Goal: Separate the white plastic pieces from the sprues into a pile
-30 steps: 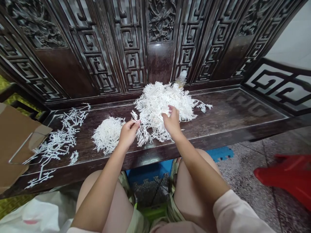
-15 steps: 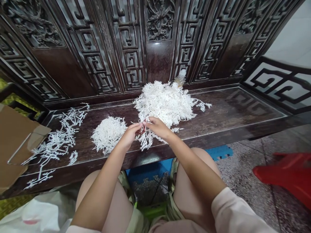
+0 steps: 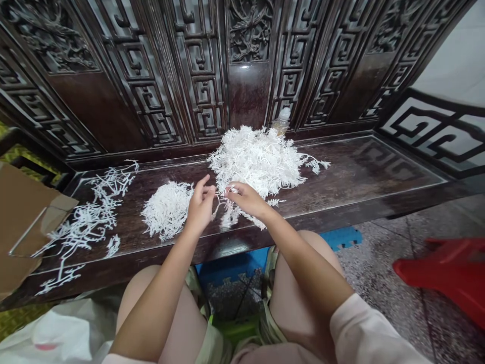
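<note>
dark carved wooden bench (image 3: pixel 364 162) | large white sprig heap (image 3: pixel 257 156) | round clump (image 3: pixel 166 210) | loose sprigs (image 3: pixel 91 222) | bottle (image 3: pixel 282 121)

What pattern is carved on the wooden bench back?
The bench back has key-fret lattices and floral carving, best seen in the head view.

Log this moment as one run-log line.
left hand: beside small sprig mound | right hand: pinching white sprig | large sprig heap: behind hands | surface: carved wooden bench

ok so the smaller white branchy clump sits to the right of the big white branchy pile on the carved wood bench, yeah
No, the smaller white branchy clump sits to the left of the big white branchy pile, not to its right, as the head view shows. Both do lie on the carved wood bench.
</note>
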Action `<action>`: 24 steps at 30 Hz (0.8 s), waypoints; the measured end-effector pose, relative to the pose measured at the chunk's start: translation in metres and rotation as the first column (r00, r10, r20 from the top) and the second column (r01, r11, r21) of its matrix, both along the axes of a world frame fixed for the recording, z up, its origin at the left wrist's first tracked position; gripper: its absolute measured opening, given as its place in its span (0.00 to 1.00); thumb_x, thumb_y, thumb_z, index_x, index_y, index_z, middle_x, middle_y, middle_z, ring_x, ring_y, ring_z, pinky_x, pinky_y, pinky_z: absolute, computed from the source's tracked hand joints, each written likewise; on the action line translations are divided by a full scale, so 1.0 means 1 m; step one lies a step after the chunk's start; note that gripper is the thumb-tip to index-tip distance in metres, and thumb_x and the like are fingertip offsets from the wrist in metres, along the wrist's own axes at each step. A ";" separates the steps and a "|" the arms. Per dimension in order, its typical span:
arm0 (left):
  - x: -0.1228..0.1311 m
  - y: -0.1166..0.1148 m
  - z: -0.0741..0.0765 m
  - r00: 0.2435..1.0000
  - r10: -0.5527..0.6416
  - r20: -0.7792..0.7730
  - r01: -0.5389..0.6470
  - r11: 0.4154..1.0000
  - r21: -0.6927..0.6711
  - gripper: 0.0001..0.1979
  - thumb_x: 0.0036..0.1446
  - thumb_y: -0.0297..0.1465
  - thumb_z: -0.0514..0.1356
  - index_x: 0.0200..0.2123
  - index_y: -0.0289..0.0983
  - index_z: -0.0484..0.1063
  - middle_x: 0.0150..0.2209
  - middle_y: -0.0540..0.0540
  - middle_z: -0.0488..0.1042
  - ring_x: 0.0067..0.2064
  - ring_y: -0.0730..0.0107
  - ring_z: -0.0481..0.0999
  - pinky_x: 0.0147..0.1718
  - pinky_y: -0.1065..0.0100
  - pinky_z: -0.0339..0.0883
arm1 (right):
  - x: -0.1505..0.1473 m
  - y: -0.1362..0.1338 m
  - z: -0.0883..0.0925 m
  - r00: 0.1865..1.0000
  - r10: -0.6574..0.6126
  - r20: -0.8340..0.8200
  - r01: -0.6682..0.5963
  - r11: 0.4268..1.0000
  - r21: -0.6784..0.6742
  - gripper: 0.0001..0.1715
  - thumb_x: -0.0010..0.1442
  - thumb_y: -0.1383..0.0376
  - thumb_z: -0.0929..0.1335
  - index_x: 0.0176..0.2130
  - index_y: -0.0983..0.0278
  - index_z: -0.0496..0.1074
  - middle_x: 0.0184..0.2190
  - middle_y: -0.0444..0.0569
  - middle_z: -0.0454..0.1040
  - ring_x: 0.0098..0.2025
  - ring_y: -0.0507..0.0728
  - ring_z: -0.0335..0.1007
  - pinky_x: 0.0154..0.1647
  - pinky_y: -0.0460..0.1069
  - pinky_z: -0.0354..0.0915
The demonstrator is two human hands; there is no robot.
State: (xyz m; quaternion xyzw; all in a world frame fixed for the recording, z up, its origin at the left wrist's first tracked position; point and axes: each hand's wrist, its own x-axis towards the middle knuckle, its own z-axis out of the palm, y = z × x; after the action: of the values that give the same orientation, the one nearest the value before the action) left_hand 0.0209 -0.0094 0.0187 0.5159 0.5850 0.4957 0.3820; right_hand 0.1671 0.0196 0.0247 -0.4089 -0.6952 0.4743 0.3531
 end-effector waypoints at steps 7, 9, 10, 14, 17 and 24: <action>0.001 0.000 0.006 0.971 -0.239 0.018 0.240 0.971 -0.023 0.13 0.50 0.40 0.53 0.35 0.37 0.68 0.32 0.48 0.69 0.35 0.69 0.68 0.39 0.68 0.59 | 0.001 -0.003 0.004 1.000 -0.015 -0.002 0.015 0.998 -0.069 0.11 0.52 0.58 0.61 0.28 0.64 0.65 0.23 0.41 0.64 0.27 0.51 0.60 0.33 0.47 0.57; 0.001 -0.001 0.007 0.960 -0.277 0.022 0.278 0.960 -0.042 0.12 0.50 0.41 0.53 0.31 0.38 0.66 0.28 0.50 0.67 0.33 0.71 0.67 0.38 0.70 0.59 | 0.002 -0.002 0.006 1.000 -0.028 -0.006 0.028 0.998 -0.051 0.12 0.51 0.58 0.61 0.28 0.64 0.66 0.26 0.42 0.66 0.31 0.51 0.60 0.36 0.47 0.56; 0.001 -0.001 0.007 0.953 -0.300 0.038 0.302 0.952 -0.057 0.12 0.50 0.41 0.53 0.29 0.38 0.65 0.27 0.51 0.67 0.33 0.71 0.66 0.37 0.70 0.59 | 0.003 -0.002 0.008 1.000 -0.017 -0.016 0.016 0.999 -0.051 0.13 0.51 0.58 0.61 0.29 0.64 0.67 0.27 0.43 0.66 0.32 0.51 0.61 0.38 0.47 0.56; -0.001 -0.001 0.005 0.932 -0.338 0.135 0.354 0.927 -0.122 0.15 0.50 0.44 0.51 0.27 0.38 0.65 0.24 0.50 0.65 0.32 0.70 0.65 0.35 0.69 0.59 | 0.007 -0.001 0.012 0.994 0.096 -0.055 -0.099 0.994 -0.037 0.12 0.52 0.59 0.61 0.29 0.65 0.68 0.27 0.43 0.68 0.34 0.52 0.63 0.41 0.48 0.56; -0.003 0.001 0.003 0.911 -0.371 0.183 0.399 0.904 -0.155 0.15 0.50 0.44 0.52 0.25 0.37 0.64 0.23 0.51 0.63 0.30 0.70 0.65 0.34 0.69 0.58 | 0.007 -0.002 0.012 0.993 0.118 -0.003 -0.118 0.993 0.013 0.11 0.52 0.61 0.61 0.28 0.65 0.68 0.26 0.44 0.69 0.33 0.52 0.63 0.40 0.48 0.56; -0.011 0.002 0.011 0.959 -0.270 0.087 0.278 0.954 -0.111 0.15 0.49 0.40 0.53 0.17 0.37 0.60 0.19 0.51 0.60 0.24 0.73 0.61 0.30 0.69 0.57 | 0.013 0.004 0.009 0.982 -0.048 0.184 0.029 0.994 0.102 0.08 0.51 0.62 0.62 0.26 0.65 0.66 0.22 0.44 0.65 0.25 0.50 0.58 0.31 0.47 0.55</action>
State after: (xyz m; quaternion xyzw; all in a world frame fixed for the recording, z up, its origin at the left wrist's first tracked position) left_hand 0.0098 -0.0071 0.0299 0.5497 0.5231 0.4191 0.4985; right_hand 0.1799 0.0233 0.0335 -0.4467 -0.7398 0.3919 0.3155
